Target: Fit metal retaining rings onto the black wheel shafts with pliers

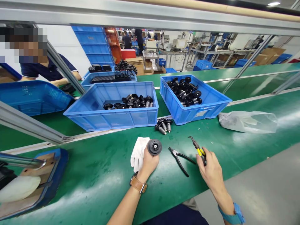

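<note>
My left hand (pixel 151 162) is closed around a black round part (pixel 154 147) with a disc-shaped top and a small metal centre; its lower portion is hidden in my fingers. A white glove (pixel 139 151) lies beside and partly behind that hand. In my right hand (pixel 211 167) are bent-nose circlip pliers (pixel 198 147) with yellow and black handles, tips pointing away from me. Between my hands, a second pair of pliers (pixel 180 157) with black handles rests spread on the green bench. Several small rings (pixel 199 129) are scattered beyond the right hand.
Two blue bins (pixel 112 117) (pixel 199 114) hold several black parts with metal shafts. A few similar parts (pixel 164 125) lie before them. At right is a clear plastic bag (pixel 248 122). A blue-edged wooden fixture (pixel 58 162) stands left. Across the bench sits a co-worker (pixel 63 67).
</note>
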`<state>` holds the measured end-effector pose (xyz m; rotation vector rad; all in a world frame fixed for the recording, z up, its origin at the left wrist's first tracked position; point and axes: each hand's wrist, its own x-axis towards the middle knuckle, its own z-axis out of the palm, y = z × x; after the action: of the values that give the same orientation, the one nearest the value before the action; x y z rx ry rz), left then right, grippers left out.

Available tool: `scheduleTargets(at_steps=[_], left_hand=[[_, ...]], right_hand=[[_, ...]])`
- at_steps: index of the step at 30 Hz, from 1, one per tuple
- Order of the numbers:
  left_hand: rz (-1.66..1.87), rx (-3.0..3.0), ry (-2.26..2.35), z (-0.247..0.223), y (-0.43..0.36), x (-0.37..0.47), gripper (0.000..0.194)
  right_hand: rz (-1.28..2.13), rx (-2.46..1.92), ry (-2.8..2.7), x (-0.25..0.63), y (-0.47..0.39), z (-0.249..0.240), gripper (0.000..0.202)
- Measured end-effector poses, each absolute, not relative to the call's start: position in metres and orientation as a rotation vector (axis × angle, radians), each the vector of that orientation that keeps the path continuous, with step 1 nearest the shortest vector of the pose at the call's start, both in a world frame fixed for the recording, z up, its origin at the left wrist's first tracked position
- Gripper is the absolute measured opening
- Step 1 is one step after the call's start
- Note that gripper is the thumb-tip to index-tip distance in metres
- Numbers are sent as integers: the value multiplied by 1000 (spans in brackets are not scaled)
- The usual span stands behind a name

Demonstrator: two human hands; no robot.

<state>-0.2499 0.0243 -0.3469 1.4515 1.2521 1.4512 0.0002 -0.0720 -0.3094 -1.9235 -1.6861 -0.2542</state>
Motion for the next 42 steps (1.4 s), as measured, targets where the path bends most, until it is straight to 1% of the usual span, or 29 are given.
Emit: scheduleTargets(at_steps=[4, 7, 10, 18, 33, 35, 39, 42], left_hand=[[1445, 1511, 1230, -344, 23, -252, 36], [1420, 1561, 1172, -338, 21, -254, 32], [1394, 1607, 1123, -330, 19, -255, 27], [1406, 1637, 1054, -315, 16, -254, 26], [1425, 1689, 990, -321, 17, -254, 34], [1434, 1717, 978, -323, 17, -254, 35], [1439, 1764, 988, -325, 17, -254, 36], [1440, 1789, 1004, -325, 17, -255, 35]], right_hand=[[112, -1671, -1803, -41, -73, -276, 32], [225, -1599, -1954, -69, -75, -266, 25], [240, -1628, -2002, -82, -77, -270, 25], [238, -1660, -1961, -85, -78, -275, 27], [243, -1720, -2052, -85, -77, -274, 26], [235, -1760, -2107, -86, -77, -273, 24], [260, -1847, -2191, -89, -75, -273, 12], [288, -1865, -2211, -91, -75, -274, 9]])
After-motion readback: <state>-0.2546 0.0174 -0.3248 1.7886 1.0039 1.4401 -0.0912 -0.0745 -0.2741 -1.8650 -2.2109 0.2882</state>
